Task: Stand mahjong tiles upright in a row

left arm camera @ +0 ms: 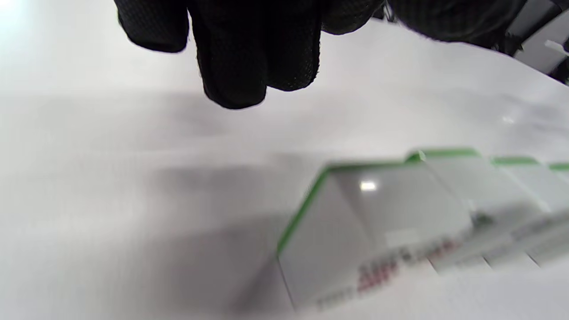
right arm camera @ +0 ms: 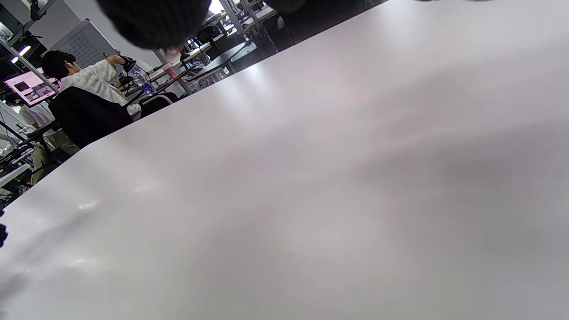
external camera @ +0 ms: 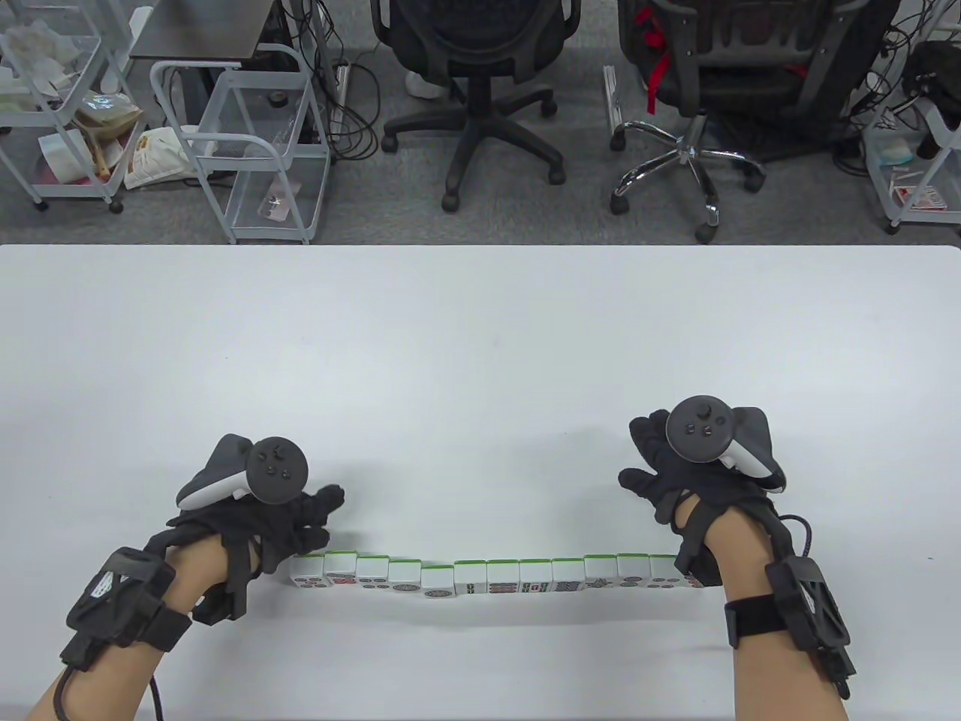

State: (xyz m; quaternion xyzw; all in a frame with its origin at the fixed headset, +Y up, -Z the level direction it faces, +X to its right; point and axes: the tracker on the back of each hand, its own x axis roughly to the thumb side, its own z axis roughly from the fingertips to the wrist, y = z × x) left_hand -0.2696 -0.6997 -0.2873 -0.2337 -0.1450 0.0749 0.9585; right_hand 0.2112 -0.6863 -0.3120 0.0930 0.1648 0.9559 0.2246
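Mahjong tile row [external camera: 488, 577] stands upright along near edge of white table [external camera: 480, 345], faces toward cam, slightly wavy. Left hand [external camera: 255, 518] at its left end, right hand [external camera: 694, 481] at right end (both w/ fingers spread, holding nothing).

The tiles [external camera: 488, 577] looked like smooth, glossy plastic, white with green backs; the table [external camera: 480, 360] was smooth white with a soft sheen; both gloves [external camera: 255, 537] were matt black knit cloth; the trackers [external camera: 278, 469] were matt dark plastic; one chair base [external camera: 676, 161] was shiny chromed metal.
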